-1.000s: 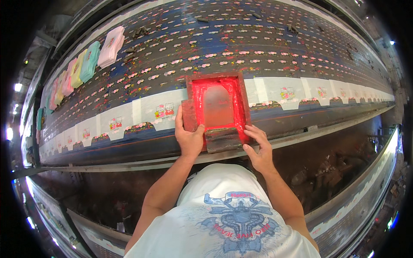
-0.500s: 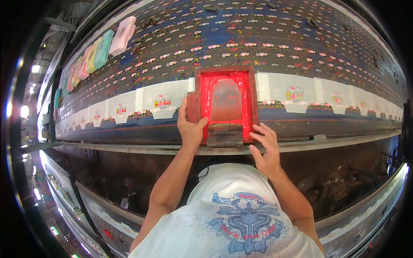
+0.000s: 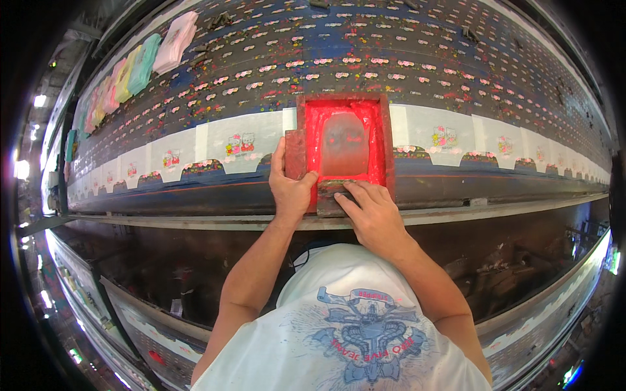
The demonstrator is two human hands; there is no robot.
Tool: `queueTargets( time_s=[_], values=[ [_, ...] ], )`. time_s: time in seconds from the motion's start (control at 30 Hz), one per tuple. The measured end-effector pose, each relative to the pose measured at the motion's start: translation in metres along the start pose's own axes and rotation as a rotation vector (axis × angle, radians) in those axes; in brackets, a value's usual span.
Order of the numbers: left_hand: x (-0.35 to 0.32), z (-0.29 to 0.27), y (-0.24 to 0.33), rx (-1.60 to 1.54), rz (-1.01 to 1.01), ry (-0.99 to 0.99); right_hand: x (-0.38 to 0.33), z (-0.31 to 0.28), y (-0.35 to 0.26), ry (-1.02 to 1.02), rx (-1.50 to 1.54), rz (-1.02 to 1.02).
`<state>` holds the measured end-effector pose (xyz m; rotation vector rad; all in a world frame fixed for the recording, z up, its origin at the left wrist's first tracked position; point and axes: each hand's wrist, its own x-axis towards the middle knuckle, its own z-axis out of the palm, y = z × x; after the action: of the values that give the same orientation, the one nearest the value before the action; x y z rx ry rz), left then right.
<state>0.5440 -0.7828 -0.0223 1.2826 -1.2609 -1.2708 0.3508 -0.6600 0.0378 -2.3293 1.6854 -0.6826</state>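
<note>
A wooden screen printing frame (image 3: 390, 150) lies on the long table over the row of white cloth pieces. Glossy red ink (image 3: 314, 130) coats the inside margins around its greyish mesh window (image 3: 345, 156). My left hand (image 3: 291, 190) is closed around the wooden block on the frame's left side, with the thumb at the inner edge. Across the near end of the frame sits a dark squeegee (image 3: 328, 204). My right hand (image 3: 377, 214) grips it, fingers over the top and thumb on the near face; the squeegee's right part is hidden beneath that hand.
White cloth pieces (image 3: 225, 135) with small coloured prints line the table's near side, left and right of the frame. Folded pink, green and yellow cloths (image 3: 175, 43) lie at the far left. A rail (image 3: 261, 223) runs along the near edge. Dark scraps (image 3: 220, 21) lie farther back.
My right hand has moved left from beside the frame and closed on the squeegee. My left hand keeps its hold on the frame.
</note>
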Motion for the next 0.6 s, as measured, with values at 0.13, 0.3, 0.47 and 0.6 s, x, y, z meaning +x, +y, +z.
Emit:
queueTargets(
  time_s=[0.13,0.3,0.47,0.6],
  values=[
    [0.002,-0.001,-0.006,-0.006,0.013,-0.002,0.012,-0.006,0.002,-0.059,-0.015,-0.039],
    [0.000,-0.001,-0.001,-0.017,-0.002,-0.013,0.028,-0.018,0.007,-0.124,-0.015,-0.046],
    [0.000,-0.005,-0.017,0.051,0.077,-0.022,0.068,-0.052,0.029,-0.347,0.077,0.013],
    [0.003,-0.003,-0.028,-0.178,0.032,0.000,0.106,-0.038,0.063,-0.280,0.052,0.042]
  ],
)
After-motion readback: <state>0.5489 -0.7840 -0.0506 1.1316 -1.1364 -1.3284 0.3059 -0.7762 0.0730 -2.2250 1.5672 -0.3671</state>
